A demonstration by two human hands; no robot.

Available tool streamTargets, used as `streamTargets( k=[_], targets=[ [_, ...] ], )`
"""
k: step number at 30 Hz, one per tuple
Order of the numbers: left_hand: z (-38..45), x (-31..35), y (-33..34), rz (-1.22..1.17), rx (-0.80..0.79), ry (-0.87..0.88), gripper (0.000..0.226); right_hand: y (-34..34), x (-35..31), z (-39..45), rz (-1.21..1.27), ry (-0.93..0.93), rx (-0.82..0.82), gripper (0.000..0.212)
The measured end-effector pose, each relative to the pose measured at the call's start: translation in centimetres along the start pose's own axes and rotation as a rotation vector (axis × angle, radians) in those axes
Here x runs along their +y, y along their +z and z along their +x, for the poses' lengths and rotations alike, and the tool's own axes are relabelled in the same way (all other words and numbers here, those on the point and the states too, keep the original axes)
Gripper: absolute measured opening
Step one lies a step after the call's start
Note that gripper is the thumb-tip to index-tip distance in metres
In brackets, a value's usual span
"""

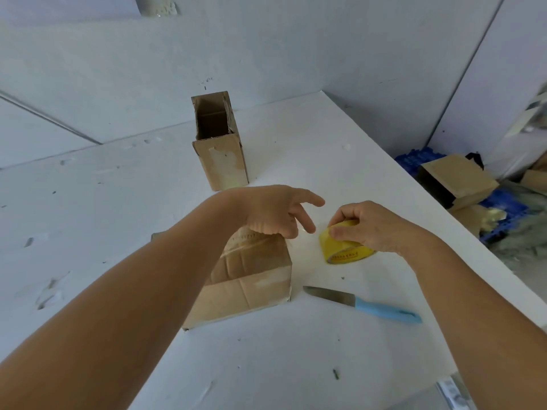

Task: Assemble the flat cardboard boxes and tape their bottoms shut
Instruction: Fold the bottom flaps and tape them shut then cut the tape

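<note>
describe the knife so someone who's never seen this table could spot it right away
On the white table, look at the near side, just right of the closer cardboard box. The knife lies flat there, below the yellow tape roll. It alone has a steel blade and light blue handle.

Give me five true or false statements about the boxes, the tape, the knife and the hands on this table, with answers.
1. The right hand grips the yellow tape roll. True.
2. The left hand holds the knife. False: the knife lies on the table, untouched.
3. The far box stands upright, its top open. True.
4. The knife has a red handle. False: it is blue.
5. The near box lies right of the tape roll. False: it lies left of it.
</note>
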State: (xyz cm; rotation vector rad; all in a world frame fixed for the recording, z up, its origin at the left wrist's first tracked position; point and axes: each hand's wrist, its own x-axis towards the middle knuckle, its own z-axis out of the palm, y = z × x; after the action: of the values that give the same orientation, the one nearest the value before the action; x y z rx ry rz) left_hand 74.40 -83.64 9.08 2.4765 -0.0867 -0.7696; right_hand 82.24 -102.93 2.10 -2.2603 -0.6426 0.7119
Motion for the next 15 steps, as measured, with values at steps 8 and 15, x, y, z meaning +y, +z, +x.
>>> streamTargets(
  k=[8,15],
  targets=[
    [-0.1,-1.0,0.0,-0.274,0.041,0.050,0.059,1.2,0.8,-1.3,-0.072,-0.013,0.084,0.052],
    [0.3,-1.5,0.4,-0.299,0.088,0.044,0.051,5.1,3.4,-3.8,-0.175,0.168,0.055,0.049]
  ],
)
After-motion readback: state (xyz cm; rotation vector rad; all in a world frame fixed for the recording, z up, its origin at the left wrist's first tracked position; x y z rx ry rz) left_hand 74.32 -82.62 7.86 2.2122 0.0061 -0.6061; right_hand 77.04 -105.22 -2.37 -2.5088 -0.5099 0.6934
